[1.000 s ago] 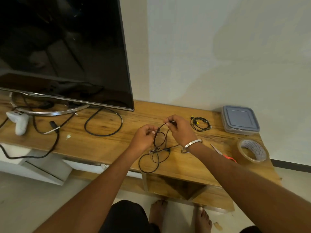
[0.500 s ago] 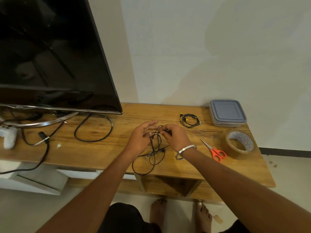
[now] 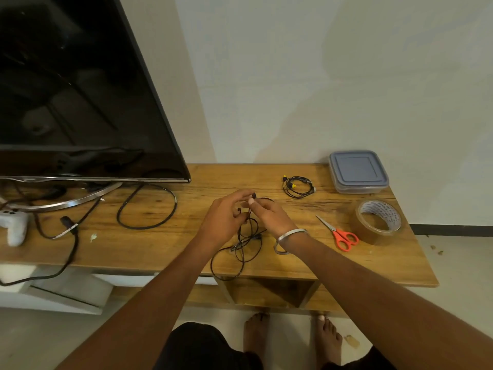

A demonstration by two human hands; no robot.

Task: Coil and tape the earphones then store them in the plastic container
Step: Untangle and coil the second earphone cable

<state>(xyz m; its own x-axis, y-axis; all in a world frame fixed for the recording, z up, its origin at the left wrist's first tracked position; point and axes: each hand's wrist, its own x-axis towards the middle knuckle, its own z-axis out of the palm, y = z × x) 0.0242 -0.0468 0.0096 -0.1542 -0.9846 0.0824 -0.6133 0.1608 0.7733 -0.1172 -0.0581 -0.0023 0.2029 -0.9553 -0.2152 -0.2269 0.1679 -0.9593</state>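
Both hands meet over the table: the left hand and right hand pinch the black earphones, whose loose loops trail toward the front edge. Coiling looks barely begun. The tape roll, scissors and lidded plastic container sit untouched; another coiled set lies nearby.

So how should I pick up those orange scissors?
Take the scissors by the orange handle loops, which point toward the near edge of the table. Come from the near right, where the tape roll leaves a gap. The bare blades point away toward the far left, so your fingers stay off the sharp end.
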